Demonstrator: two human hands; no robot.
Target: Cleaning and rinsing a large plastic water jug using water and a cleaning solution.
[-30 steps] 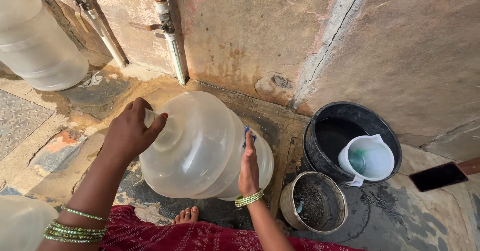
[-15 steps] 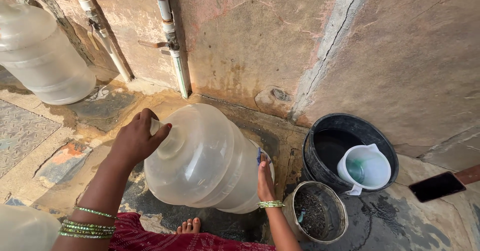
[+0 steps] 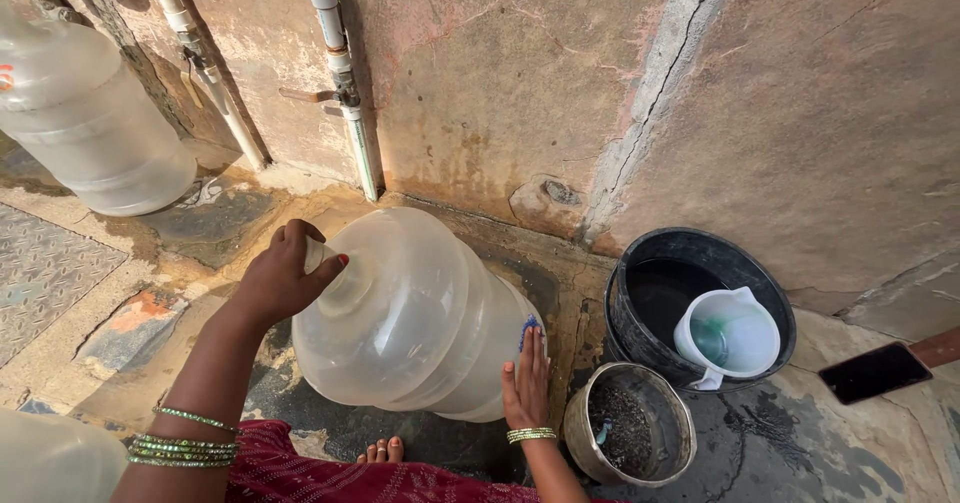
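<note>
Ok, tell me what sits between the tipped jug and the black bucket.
In the head view, a bare strip of cracked, damp floor separates the jug from the bucket; the right hand lies lower, against the jug's base.

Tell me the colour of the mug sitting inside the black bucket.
The mug is white outside with a green-tinted inside, sitting in the black bucket; the head view shows it best.

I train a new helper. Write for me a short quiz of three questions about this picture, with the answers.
1. True or false: the large clear water jug lies on its side.
2. Which hand grips the jug's neck? A) left hand B) right hand
3. What floats inside the black bucket?

Key:
1. True.
2. A; the right hand lies flat against the jug's base end, near a blue scrubber.
3. A white plastic mug.
</note>
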